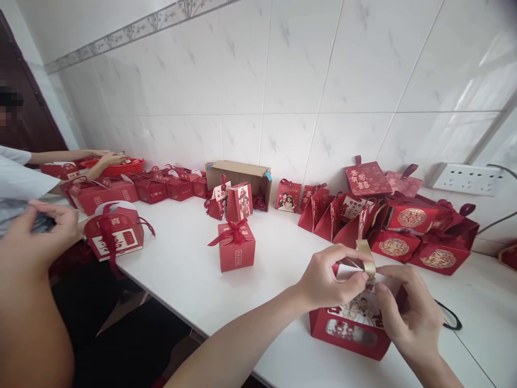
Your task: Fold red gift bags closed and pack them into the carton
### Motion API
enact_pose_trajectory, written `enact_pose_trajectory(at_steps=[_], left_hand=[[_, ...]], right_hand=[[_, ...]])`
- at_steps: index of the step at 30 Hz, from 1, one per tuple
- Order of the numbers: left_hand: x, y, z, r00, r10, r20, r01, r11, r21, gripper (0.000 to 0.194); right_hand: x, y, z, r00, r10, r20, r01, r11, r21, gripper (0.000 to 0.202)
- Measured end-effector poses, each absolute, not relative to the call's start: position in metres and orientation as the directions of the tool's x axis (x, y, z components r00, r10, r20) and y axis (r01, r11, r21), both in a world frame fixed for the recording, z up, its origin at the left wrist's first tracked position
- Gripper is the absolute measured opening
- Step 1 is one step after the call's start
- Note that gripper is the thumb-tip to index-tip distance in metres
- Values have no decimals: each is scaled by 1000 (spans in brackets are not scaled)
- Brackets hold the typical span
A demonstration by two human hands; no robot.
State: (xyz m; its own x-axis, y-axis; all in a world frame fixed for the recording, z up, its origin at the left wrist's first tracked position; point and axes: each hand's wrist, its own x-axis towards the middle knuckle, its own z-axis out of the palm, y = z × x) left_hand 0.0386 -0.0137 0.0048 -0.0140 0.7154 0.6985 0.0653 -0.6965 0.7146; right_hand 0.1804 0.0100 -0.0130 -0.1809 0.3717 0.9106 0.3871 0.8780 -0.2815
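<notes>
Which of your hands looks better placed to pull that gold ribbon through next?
Probably the left hand: its fingers already pinch the gold ribbon above the red box. The right hand is lower, steadying the box top.

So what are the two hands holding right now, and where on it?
Both the left hand and the right hand pinch a gold ribbon at the top of the red gift box.
</notes>
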Motion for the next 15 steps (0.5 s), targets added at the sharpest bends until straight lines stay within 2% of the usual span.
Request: enact_pose_trajectory(at_steps=[15], left_hand=[[38,-15,6,7,731,683,71,-681,729,23]], right_hand=[[177,8,-9,-183,341,922,395,884,-249,7]])
